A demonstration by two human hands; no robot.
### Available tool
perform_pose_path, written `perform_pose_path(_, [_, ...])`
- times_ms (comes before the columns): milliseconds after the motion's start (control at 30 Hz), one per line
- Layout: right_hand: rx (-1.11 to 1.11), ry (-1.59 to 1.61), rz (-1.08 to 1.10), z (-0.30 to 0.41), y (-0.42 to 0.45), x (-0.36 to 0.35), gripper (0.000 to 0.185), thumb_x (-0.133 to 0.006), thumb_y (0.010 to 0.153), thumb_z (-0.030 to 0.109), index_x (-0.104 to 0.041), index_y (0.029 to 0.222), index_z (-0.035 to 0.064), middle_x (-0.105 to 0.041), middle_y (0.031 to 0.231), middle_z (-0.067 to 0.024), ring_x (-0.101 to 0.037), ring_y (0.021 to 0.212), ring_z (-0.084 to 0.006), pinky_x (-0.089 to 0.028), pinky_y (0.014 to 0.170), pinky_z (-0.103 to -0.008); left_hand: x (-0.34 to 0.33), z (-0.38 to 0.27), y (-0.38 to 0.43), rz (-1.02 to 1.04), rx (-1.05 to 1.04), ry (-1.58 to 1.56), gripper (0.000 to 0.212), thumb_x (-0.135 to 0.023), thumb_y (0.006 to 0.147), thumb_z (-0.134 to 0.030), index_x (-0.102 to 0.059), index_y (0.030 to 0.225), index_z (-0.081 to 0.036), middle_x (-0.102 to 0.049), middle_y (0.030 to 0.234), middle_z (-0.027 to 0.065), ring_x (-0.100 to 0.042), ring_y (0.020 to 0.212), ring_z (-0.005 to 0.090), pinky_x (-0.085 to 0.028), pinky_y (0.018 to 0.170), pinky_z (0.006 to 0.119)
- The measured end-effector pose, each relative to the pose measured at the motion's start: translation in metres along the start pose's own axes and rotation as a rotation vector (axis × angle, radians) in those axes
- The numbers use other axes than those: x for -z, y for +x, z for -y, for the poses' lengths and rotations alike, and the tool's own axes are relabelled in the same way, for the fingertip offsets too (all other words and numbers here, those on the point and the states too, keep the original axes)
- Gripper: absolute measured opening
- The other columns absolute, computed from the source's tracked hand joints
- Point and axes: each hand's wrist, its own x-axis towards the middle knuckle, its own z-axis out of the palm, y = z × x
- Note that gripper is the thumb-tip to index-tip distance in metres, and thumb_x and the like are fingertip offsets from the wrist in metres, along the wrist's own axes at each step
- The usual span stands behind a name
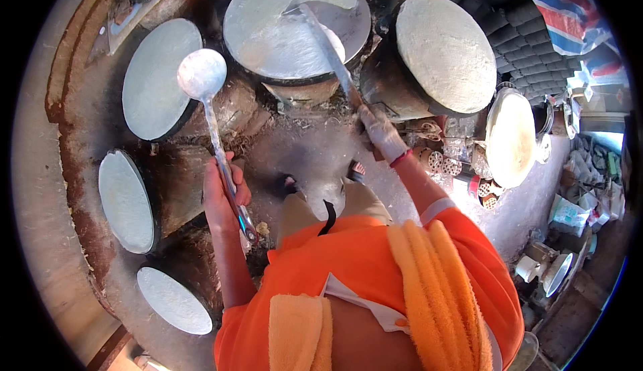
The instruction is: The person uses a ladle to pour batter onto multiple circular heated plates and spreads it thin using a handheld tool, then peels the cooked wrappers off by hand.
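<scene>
My left hand (224, 190) is wrapped around the handle of a metal ladle (202, 75), whose bowl points up and away from me. With my right hand (380, 131) I grip a long flat spreading tool (329, 49). Its far end lies on a large round griddle (346, 24), where pale batter (271, 34) covers most of the surface. A dark bare patch shows at the griddle's right. Further round griddles bear pale sheets: one at the right (446, 52), one at the left (162, 79) beside the ladle's bowl, and others lower left (125, 202).
Round stoves stand in an arc before me. Cylindrical coal briquettes (442, 162) and another pale round sheet (511, 137) are at the right. Dark stacked briquettes (527, 44) rise behind, near a striped sheet (565, 9). Bags (570, 213) and a metal basin (557, 274) lie far right.
</scene>
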Motion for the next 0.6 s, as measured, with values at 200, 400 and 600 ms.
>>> perform_pose_path(200, [0.489, -0.556, 0.042, -0.045, 0.034, -0.021, 0.032, -0.043, 0.092, 0.038, -0.053, 0.090, 0.0069, -0.051, 0.067, -0.0038, -0.048, 0.055, -0.0136, -0.040, 0.051, -0.0257, -0.024, 0.008, 0.012, 0.117, -0.042, 0.032, 0.029, -0.039, 0.095, -0.030, -0.047, 0.111, -0.008, -0.047, 0.069, 0.0030, -0.036, 0.038, 0.0089, -0.028, 0.036, 0.024])
perform_pose_path(400, [0.423, -0.739, -0.245, -0.036, 0.024, 0.051, 0.034, -0.043, 0.091, 0.036, -0.056, 0.098, 0.0051, -0.055, 0.068, -0.0095, -0.056, 0.064, -0.0188, -0.047, 0.057, -0.0319, -0.025, 0.014, 0.026, 0.175, 0.023, 0.006, 0.029, -0.037, 0.096, -0.031, -0.048, 0.111, -0.008, -0.048, 0.069, 0.0030, -0.036, 0.039, 0.0084, -0.028, 0.038, 0.024])
perform_pose_path(600, [0.326, -0.615, -0.103, -0.023, 0.068, 0.091, 0.042, -0.045, 0.089, 0.041, -0.058, 0.098, 0.0027, -0.055, 0.061, -0.0088, -0.052, 0.050, -0.0200, -0.044, 0.046, -0.0351, -0.073, 0.005, 0.025, 0.188, 0.038, 0.040, 0.026, -0.039, 0.095, -0.027, -0.047, 0.111, -0.008, -0.047, 0.070, 0.0018, -0.036, 0.040, 0.0073, -0.028, 0.039, 0.023])
